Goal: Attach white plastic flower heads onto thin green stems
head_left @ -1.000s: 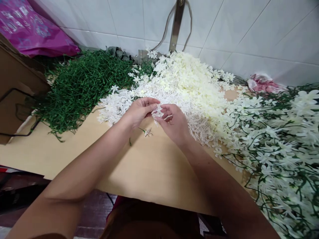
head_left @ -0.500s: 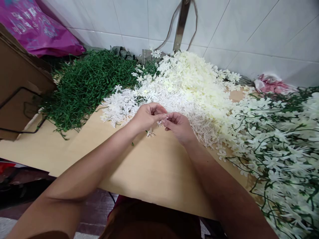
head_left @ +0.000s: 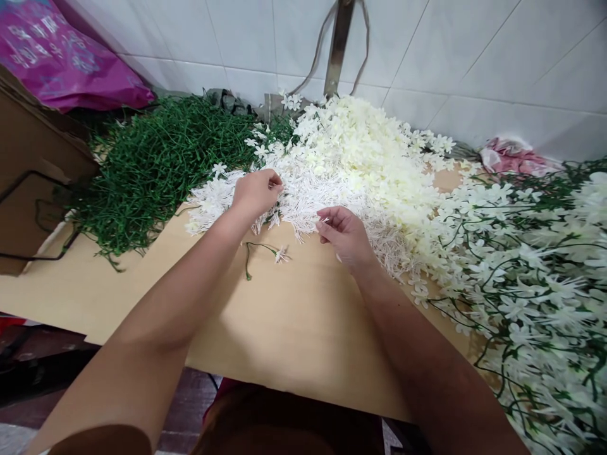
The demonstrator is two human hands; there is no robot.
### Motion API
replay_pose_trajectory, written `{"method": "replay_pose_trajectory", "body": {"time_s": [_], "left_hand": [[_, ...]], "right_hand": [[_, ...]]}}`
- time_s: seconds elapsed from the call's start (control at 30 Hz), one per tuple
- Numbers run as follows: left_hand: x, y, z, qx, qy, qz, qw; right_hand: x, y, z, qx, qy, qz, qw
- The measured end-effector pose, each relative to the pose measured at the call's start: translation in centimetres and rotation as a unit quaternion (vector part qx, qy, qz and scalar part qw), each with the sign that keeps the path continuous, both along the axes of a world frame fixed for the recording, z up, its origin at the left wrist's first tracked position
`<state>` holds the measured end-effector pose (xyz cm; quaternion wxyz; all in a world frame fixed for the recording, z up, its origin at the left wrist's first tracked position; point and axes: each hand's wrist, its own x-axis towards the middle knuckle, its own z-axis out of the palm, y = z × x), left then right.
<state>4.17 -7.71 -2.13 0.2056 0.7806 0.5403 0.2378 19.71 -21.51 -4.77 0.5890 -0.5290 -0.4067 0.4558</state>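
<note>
My left hand (head_left: 258, 191) is over the near left part of a heap of thin white artificial flower stamens (head_left: 303, 199), fingers curled together; whatever they pinch is hidden. To its right, my right hand (head_left: 347, 237) is held at the front edge of that heap, thumb and fingertips closed on something too small to name. On the board between and below the hands lies a green plastic stem (head_left: 258, 245) with a white stamen piece (head_left: 282, 254) at one end. Behind, cream-white flower heads (head_left: 360, 139) are piled high.
Green stems (head_left: 165, 164) are heaped at the left, beside a cardboard box (head_left: 38, 170) and a purple bag (head_left: 71, 63). Assembled white flowers on stems (head_left: 526, 278) crowd the right side. The brown board (head_left: 294, 328) ends near my body; a tiled wall (head_left: 246, 38) stands behind.
My hands were together over the board; they have parted. The left one moved up and left to the stamens, the right stayed nearly in place. The stem on the board is now uncovered.
</note>
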Motion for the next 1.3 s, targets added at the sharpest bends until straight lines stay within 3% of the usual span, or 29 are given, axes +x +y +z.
{"method": "replay_pose_trajectory", "body": {"time_s": [0.07,0.17,0.33,0.4,0.47,0.57,0.63,0.8,0.9,1.0,1.17,1.3], "left_hand": [[-0.5,-0.2,1.0,-0.048,-0.120,0.011,0.992],[-1.3,-1.4,2.5,-0.156,-0.292,0.010,0.943],[-0.5,-3.9,2.9,-0.316,-0.389,0.012,0.865],[0.6,-4.1,2.2,-0.326,-0.369,0.019,0.870],[1.7,-3.9,1.7,-0.289,-0.331,0.033,0.898],[2.7,-3.8,1.8,-0.257,-0.309,0.032,0.915],[2.7,-4.2,2.3,-0.310,-0.349,0.007,0.884],[2.6,-6.3,3.1,-0.468,-0.475,-0.020,0.745],[3.1,-7.4,2.9,-0.513,-0.500,-0.024,0.697],[3.8,-8.4,2.9,-0.545,-0.504,-0.021,0.670],[4.2,-9.3,3.3,-0.557,-0.503,-0.013,0.660],[3.9,-9.2,3.0,-0.551,-0.513,-0.023,0.658]], "right_hand": [[0.0,0.0,0.1,-0.002,0.024,0.010,1.000],[-0.2,0.0,0.4,-0.022,0.085,0.014,0.996],[-0.3,-0.1,0.5,-0.042,0.159,-0.015,0.986],[-0.3,-0.1,0.1,-0.050,0.162,-0.019,0.985],[-0.2,-0.1,-0.1,-0.050,0.160,-0.015,0.986],[-0.2,0.0,-0.3,-0.032,0.159,-0.007,0.987],[-0.1,0.1,-0.3,-0.020,0.165,-0.014,0.986],[0.1,0.5,-0.3,0.005,0.182,-0.088,0.979],[-0.3,0.6,-0.1,0.046,0.137,-0.128,0.981],[-0.8,0.4,0.2,0.101,0.046,-0.166,0.980],[-0.9,0.0,0.3,0.167,-0.101,-0.194,0.961],[-0.7,-0.1,-0.1,0.241,-0.203,-0.207,0.926]]}}
